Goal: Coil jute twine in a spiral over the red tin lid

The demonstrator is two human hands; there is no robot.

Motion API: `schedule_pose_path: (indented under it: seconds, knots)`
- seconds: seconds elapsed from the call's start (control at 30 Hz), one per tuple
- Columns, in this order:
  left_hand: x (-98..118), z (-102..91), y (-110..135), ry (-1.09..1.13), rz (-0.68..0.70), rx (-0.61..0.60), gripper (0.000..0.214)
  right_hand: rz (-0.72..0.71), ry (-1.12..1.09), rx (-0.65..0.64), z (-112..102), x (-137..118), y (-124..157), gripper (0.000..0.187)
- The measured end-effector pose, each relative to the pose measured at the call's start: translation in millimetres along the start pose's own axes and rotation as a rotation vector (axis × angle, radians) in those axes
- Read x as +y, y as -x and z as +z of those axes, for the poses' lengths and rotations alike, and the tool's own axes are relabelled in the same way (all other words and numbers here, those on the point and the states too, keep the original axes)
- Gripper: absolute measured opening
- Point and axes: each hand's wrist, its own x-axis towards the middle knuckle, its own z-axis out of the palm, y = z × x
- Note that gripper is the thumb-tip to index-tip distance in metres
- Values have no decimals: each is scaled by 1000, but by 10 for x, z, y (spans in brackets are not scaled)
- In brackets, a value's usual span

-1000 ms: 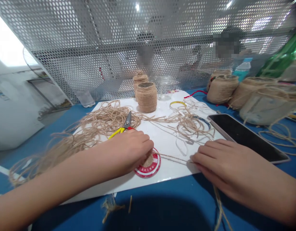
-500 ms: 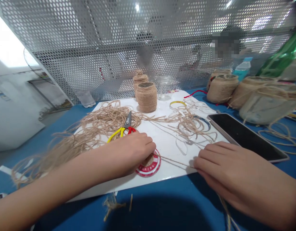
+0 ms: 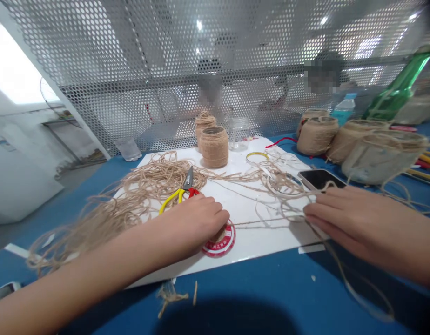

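My left hand [image 3: 204,218] is closed and pressed down on a small coil of jute twine [image 3: 219,236] at the middle of a red-and-white round disc [image 3: 222,247]. Its fingertips are partly hidden. From there a strand of twine [image 3: 260,226] runs right to my right hand [image 3: 351,223], whose fingers pinch it. A loose tail of the strand hangs below that hand over the blue table. Scissors [image 3: 187,180] with yellow and red handles lie just beyond my left hand, on a heap of loose twine [image 3: 159,172].
Twine-wrapped jars [image 3: 215,148] and a clear glass jar [image 3: 240,132] stand at the back of the white board [image 3: 159,270]. A phone [image 3: 318,178] lies partly under my right hand. Further right are more wrapped jars [image 3: 318,135] and a green bottle [image 3: 393,93]. A perforated metal screen [image 3: 166,83] stands behind.
My right hand has moved away to the right and farther back, partly over the phone, drawing the twine with it. My left hand stays on the coil. The view has shifted slightly.
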Motion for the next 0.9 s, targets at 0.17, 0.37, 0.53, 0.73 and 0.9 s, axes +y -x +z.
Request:
schedule_pose_path:
  seconds: [0.17,0.37,0.53,0.73,0.9]
  knots:
    - [25,-26,8,-27,-10,-1,14,-39,137,63,37,619,56,24]
    - [17,-30,4,-44,-6,-4,16,228,176,-2,226,1169,152,45]
    - [5,-19,8,-59,-4,4,15,386,479,-234,247,1132,169,21]
    - [8,10,25,-92,-12,25,13,660,686,-252,84,1049,39,19]
    - [7,36,30,-120,9,60,11,739,698,-260,52,958,-70,18]
